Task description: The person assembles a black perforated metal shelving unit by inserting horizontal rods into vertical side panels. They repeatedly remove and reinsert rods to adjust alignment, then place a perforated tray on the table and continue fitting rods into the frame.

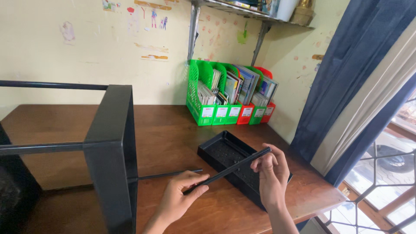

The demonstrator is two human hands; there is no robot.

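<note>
My left hand (180,193) and my right hand (271,173) together hold a thin black rod (229,170), one hand at each end, slanting up to the right. It hovers over a shallow black rectangular tray (216,152) lying on the brown wooden desk (169,134). To the left stands a black panel of a rack (112,151) with thin black rods running through it; one rod (169,174) sticks out toward my left hand.
Green and red magazine files (229,97) full of books stand against the yellow wall at the back. A shelf on metal brackets (255,11) hangs above. A dark blue curtain (346,82) and a barred window are at the right, past the desk's edge.
</note>
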